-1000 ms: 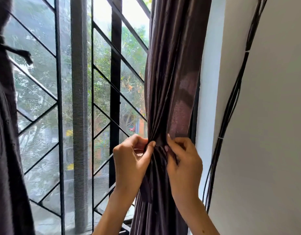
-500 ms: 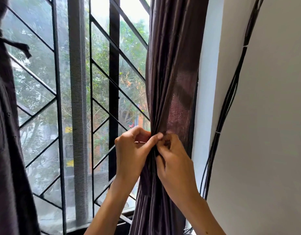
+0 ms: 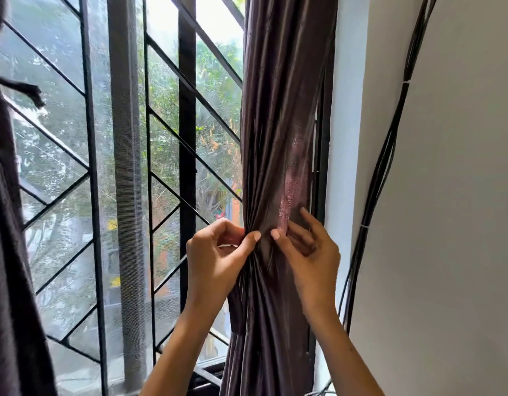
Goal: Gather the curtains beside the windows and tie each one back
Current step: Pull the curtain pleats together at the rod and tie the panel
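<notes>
A dark brown satin curtain [image 3: 278, 115] hangs gathered into a tight bunch at the right side of the window. My left hand [image 3: 215, 255] pinches its folds at the gathered waist, thumb against curled fingers. My right hand [image 3: 310, 252] lies on the same spot from the right, thumb pressing the cloth and fingers spread behind a fold. No tie band is visible under my hands. A second dark curtain [image 3: 9, 252] hangs at the far left edge, with a knotted tie end [image 3: 29, 91] sticking out.
A black metal window grille [image 3: 187, 138] with diagonal bars and a mesh screen fills the middle. Trees show outside. A white wall [image 3: 447, 195] stands on the right, with a bundle of black cables [image 3: 390, 144] running down it.
My right hand has moved slightly right and opened its fingers along the curtain's right side. The left hand keeps its pinch at the same place.
</notes>
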